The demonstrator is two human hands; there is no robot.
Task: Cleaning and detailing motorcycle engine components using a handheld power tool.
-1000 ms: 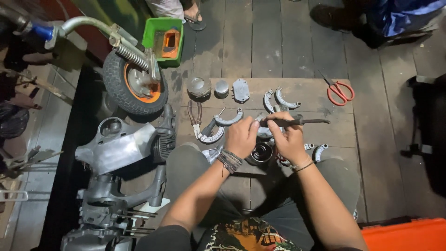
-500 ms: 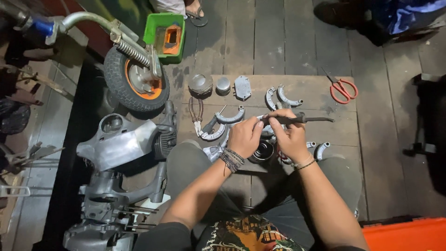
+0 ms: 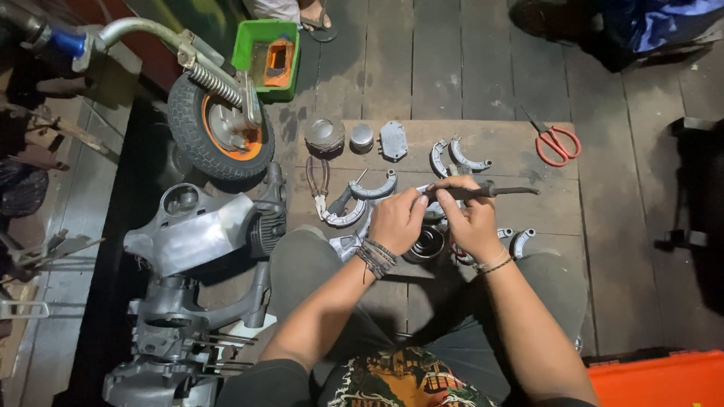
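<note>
My left hand and my right hand meet over a flat board on the floor. My right hand grips a dark tool with a thin shaft pointing right. My left hand pinches the tool's near end together with a small metal part; what it holds is partly hidden. Under the hands lies a round dark metal part. Curved brake shoes lie around them, more brake shoes farther back.
Pliers, round metal caps and a grey plate lie on the board; red scissors at its far right. A scooter wheel, a green tray and engine parts are at left. An orange case sits at bottom right.
Both hands have shifted slightly on the tool; it stays at the same spot over the board. Nothing else has moved.
</note>
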